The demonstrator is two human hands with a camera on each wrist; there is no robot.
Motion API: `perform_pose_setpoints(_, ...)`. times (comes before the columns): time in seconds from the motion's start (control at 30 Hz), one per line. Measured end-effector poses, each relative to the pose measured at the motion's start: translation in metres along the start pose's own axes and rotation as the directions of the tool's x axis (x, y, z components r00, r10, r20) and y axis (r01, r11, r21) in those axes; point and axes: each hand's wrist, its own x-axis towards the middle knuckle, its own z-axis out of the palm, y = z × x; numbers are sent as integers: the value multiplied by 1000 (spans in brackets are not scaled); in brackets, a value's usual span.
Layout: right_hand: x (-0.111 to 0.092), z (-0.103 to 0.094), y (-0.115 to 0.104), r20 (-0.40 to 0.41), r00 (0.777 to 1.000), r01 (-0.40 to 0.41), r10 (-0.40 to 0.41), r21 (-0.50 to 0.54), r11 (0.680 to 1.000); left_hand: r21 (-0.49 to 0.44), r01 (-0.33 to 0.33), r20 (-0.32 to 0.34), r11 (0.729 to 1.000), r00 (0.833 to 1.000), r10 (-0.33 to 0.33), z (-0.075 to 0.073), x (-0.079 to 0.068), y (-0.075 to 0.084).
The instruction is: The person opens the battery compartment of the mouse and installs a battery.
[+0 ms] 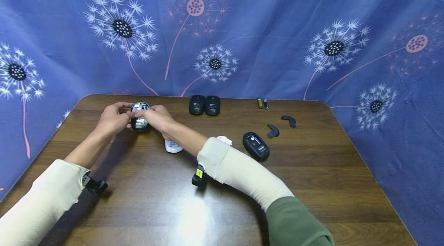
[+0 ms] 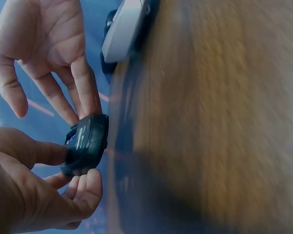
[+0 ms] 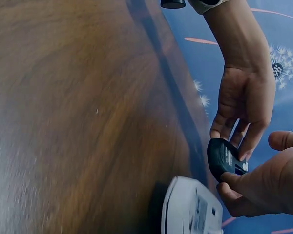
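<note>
My left hand (image 1: pixel 114 119) grips a dark computer mouse (image 1: pixel 140 123) by its edge near the far left of the table. Its underside faces up, with pale labels showing. In the left wrist view, the left thumb lies on the mouse (image 2: pixel 90 141) and other fingers bend below it. Opposite, my right hand (image 1: pixel 157 118) reaches over with fairly straight fingers touching the mouse, its thumb held apart in the right wrist view. A white mouse (image 1: pixel 172 146) lies on the table beneath the right wrist; the right wrist view shows openings in its upturned side.
Two black mice (image 1: pixel 204 105) stand side by side at the back. Rightward lie two small batteries (image 1: pixel 263 103), two curved black covers (image 1: pixel 288 121) and an upturned black mouse (image 1: pixel 256 146). A white piece (image 1: pixel 224 140) is partly hidden by the right sleeve. A blue cloth (image 1: pixel 243 26) hangs behind.
</note>
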Motion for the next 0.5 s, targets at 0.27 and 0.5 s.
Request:
perform_pose_setpoints(0.27, 1, 25, 0, 63, 996, -65, 68, -47, 997, -25, 39, 64, 999, 997, -38, -16, -5, -22)
perform_pose_setpoints(0.5, 0, 34, 3, 96, 991, -91, 95, -47, 995, -28, 54, 130, 998, 990, -50, -25, -7, -36)
